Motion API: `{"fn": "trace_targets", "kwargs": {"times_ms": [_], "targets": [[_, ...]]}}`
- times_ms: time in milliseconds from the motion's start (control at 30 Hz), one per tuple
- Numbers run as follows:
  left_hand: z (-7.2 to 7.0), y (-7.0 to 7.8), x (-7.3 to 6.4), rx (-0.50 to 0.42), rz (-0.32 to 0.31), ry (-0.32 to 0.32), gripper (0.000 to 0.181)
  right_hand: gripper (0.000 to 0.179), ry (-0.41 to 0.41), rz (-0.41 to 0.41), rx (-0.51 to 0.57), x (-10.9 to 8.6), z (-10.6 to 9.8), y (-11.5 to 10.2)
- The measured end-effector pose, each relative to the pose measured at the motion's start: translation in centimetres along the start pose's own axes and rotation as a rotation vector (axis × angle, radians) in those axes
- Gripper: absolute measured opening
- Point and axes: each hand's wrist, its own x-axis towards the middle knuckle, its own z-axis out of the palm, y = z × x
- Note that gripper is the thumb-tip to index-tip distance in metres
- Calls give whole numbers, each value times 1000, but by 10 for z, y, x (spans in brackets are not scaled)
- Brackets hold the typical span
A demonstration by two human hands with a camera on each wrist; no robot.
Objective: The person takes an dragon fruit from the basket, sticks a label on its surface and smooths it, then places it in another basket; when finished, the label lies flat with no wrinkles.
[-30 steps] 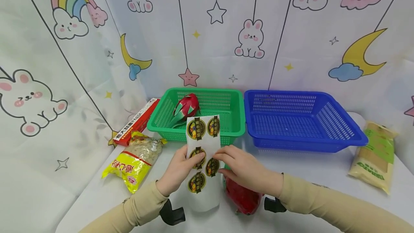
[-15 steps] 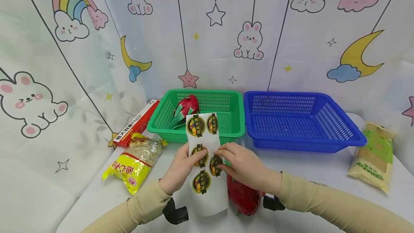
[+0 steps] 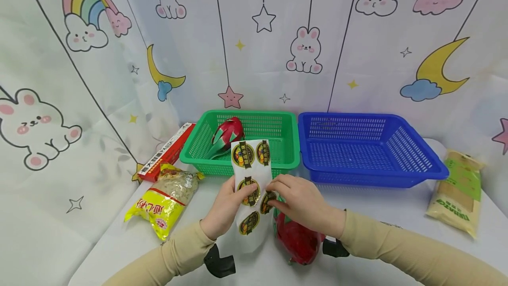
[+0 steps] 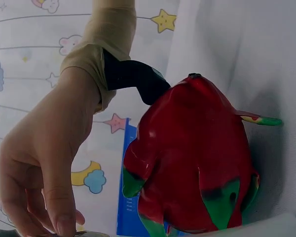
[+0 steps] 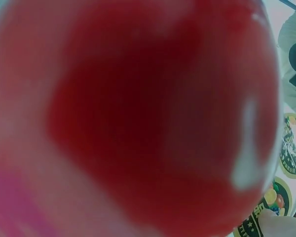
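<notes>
My left hand (image 3: 222, 208) holds a white sheet of round stickers (image 3: 257, 172) upright, thumb across its front. My right hand (image 3: 303, 197) pinches a black-and-gold sticker (image 3: 267, 202) at the sheet's right edge, and that sticker looks tilted away from the others. Several more stickers with fruit pictures show on the sheet. Under the right forearm lies a red dragon fruit (image 3: 299, 237) with green-tipped scales. In the left wrist view the dragon fruit (image 4: 192, 158) sits beside the right hand (image 4: 47, 148). Blurred red dragon fruit skin (image 5: 153, 118) fills most of the right wrist view.
Behind the sheet stands a green basket (image 3: 278, 162) with another dragon fruit (image 3: 230, 130) in it. A blue basket (image 3: 373, 176) adjoins it on the right. A yellow pasta bag (image 3: 168, 197) and red pasta box (image 3: 168, 151) lie left; a green-and-beige packet (image 3: 456, 193) lies right.
The sheet has bent and its lower end has risen a little. The pinched sticker has tilted toward the right fingers. My left hand has shifted slightly to the right.
</notes>
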Motion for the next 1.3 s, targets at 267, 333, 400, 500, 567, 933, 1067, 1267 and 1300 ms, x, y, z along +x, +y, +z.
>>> {"fn": "trace_targets", "kwargs": {"times_ms": [267,333,400,500,567,933,1067,1267,1300], "targets": [[1,-1,0,-18,0,0,42,31,17,0,14,-1,-1,0],[1,-2,0,-21,1,5,42,31,17,1,14,-2,-1,0],[1,-3,1,-30,0,14,41,32,14,5,16,-2,-1,0],[1,-4,1,-42,0,29,40,32,-1,10,27,-3,-2,-1],[1,-4,1,-52,-2,35,40,32,-15,16,37,-3,-3,-1],[-6,-10,4,-72,-56,74,37,31,-22,8,42,-7,-4,0],[-11,-16,5,-65,-86,79,37,31,22,-1,33,-8,-4,1],[-24,-30,2,13,-136,79,39,28,51,24,61,-11,-8,6],[-27,-34,1,29,-146,77,39,27,49,35,70,-12,-9,6]]}}
